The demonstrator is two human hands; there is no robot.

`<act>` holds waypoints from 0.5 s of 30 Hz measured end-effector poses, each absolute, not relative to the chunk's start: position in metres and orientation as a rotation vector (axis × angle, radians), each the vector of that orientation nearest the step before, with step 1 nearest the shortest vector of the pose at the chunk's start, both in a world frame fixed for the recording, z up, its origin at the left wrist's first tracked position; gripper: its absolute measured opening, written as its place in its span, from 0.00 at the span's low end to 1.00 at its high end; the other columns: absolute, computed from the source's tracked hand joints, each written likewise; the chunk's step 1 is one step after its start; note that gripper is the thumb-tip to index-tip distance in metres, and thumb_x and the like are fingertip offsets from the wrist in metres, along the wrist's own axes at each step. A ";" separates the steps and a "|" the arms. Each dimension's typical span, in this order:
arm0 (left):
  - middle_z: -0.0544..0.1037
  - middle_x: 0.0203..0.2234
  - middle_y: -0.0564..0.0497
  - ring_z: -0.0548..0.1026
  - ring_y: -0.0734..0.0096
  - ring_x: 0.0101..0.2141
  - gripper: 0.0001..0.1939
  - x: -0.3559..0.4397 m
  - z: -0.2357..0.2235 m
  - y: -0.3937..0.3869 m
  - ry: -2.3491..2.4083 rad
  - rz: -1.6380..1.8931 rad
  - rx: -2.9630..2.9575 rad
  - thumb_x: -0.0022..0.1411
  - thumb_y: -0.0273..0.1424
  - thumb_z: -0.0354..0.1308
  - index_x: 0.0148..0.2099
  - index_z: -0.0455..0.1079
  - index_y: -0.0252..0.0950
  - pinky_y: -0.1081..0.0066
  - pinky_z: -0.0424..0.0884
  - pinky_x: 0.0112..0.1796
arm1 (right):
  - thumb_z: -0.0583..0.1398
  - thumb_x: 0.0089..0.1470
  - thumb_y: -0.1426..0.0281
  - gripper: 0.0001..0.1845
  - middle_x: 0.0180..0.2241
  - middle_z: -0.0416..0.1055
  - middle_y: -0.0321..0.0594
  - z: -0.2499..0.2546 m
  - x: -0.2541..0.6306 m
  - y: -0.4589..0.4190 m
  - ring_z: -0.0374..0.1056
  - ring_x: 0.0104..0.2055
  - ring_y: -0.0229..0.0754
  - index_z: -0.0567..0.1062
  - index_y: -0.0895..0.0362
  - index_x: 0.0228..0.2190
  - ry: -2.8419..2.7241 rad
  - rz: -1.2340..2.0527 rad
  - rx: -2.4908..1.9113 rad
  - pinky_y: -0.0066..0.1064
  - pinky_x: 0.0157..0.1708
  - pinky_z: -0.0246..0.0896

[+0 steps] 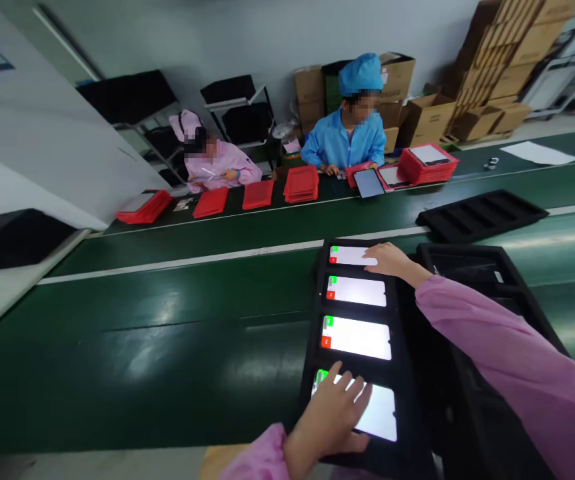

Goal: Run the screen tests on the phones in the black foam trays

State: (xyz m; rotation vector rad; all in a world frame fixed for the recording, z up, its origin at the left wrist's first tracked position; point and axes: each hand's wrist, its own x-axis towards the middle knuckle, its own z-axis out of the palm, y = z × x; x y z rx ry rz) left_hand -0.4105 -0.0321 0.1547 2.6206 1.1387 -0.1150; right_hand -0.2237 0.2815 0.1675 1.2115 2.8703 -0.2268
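A black foam tray (354, 370) in front of me holds several smartphones in a column, their lit white screens marked with green and red squares. My left hand (334, 407) lies palm down over the nearest smartphone (380, 413), fingers spread across its screen and covering part of it. At the far end, my right hand (392, 259) reaches onto the right part of the farthest smartphone (348, 255), fingers stretched out over it. Between my hands, a second smartphone (357, 291) and a third smartphone (357, 338) sit uncovered in their slots.
A dark tray (460, 252) stands right of the phones, partly under my right arm. Another slotted black tray (482, 215) lies farther back on the green conveyor belt (192, 360). Across it sit two co-workers (350, 137) behind red stacks (301, 183). Cardboard boxes (427, 120) stand behind.
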 end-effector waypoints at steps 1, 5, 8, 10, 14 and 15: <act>0.78 0.54 0.39 0.75 0.54 0.52 0.41 -0.410 0.153 -0.033 1.116 -0.105 2.648 0.64 0.53 0.59 0.67 0.61 0.29 0.54 0.67 0.58 | 0.64 0.64 0.61 0.16 0.52 0.75 0.46 0.169 -0.222 0.280 0.71 0.54 0.47 0.77 0.58 0.47 2.851 -0.202 1.199 0.49 0.58 0.66; 0.78 0.54 0.40 0.75 0.55 0.53 0.39 -0.411 0.154 -0.036 1.061 -0.075 2.704 0.67 0.52 0.56 0.67 0.62 0.27 0.54 0.65 0.59 | 0.63 0.64 0.58 0.18 0.48 0.76 0.45 0.171 -0.225 0.274 0.73 0.51 0.47 0.77 0.59 0.47 2.778 -0.093 1.216 0.49 0.58 0.65; 0.78 0.55 0.42 0.75 0.57 0.54 0.33 -0.417 0.156 -0.037 1.000 -0.035 2.765 0.70 0.48 0.53 0.66 0.63 0.29 0.54 0.64 0.60 | 0.63 0.65 0.57 0.17 0.44 0.77 0.44 0.169 -0.231 0.272 0.73 0.48 0.45 0.78 0.59 0.44 2.729 -0.038 1.260 0.48 0.57 0.66; 0.78 0.56 0.42 0.74 0.58 0.54 0.31 -0.421 0.156 -0.038 0.981 -0.003 2.799 0.72 0.47 0.51 0.65 0.65 0.29 0.56 0.64 0.60 | 0.63 0.65 0.58 0.16 0.44 0.77 0.44 0.170 -0.234 0.273 0.73 0.48 0.45 0.78 0.59 0.43 2.719 -0.030 1.283 0.47 0.56 0.66; 0.79 0.54 0.41 0.75 0.59 0.54 0.30 -0.422 0.150 -0.042 0.982 0.037 2.813 0.70 0.46 0.55 0.63 0.67 0.28 0.59 0.65 0.59 | 0.63 0.65 0.60 0.15 0.46 0.77 0.45 0.179 -0.237 0.261 0.73 0.51 0.47 0.79 0.59 0.44 2.779 -0.049 1.319 0.50 0.58 0.65; 0.79 0.53 0.41 0.75 0.58 0.53 0.30 -0.422 0.149 -0.042 0.987 0.038 2.815 0.69 0.46 0.56 0.63 0.67 0.28 0.58 0.66 0.58 | 0.63 0.64 0.60 0.15 0.48 0.77 0.46 0.181 -0.237 0.253 0.72 0.53 0.48 0.79 0.59 0.45 2.815 -0.062 1.311 0.49 0.58 0.64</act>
